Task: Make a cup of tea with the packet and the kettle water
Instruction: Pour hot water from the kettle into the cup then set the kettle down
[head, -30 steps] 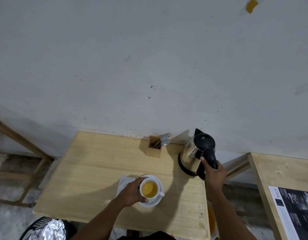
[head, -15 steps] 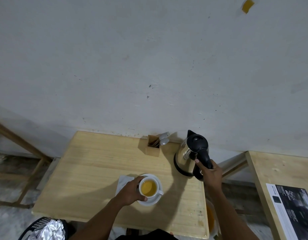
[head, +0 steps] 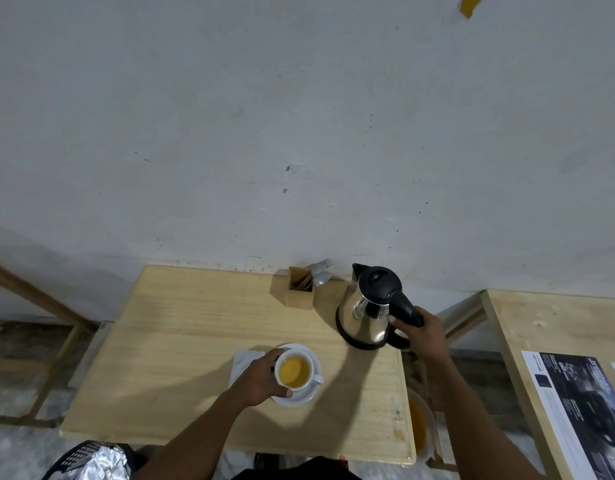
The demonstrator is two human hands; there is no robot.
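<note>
Kettle (head: pixel 370 308) has moved left since a second ago and now sits upright on the wooden bench (head: pixel 181 341), shiny steel body with a black lid, right hand (head: pixel 418 332) wrapped around its black handle. Left hand (head: pixel 261 379) cups the white cup (head: pixel 295 370), full of amber tea, on its round saucer (head: pixel 307 396). A wooden box (head: pixel 300 288) near the wall holds cutlery.

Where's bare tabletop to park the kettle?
Free: the table's whole left half, left of the napkin and utensil box. Crowded: the right side, with the kettle, right hand, and cup on its saucer under the left hand.
</note>
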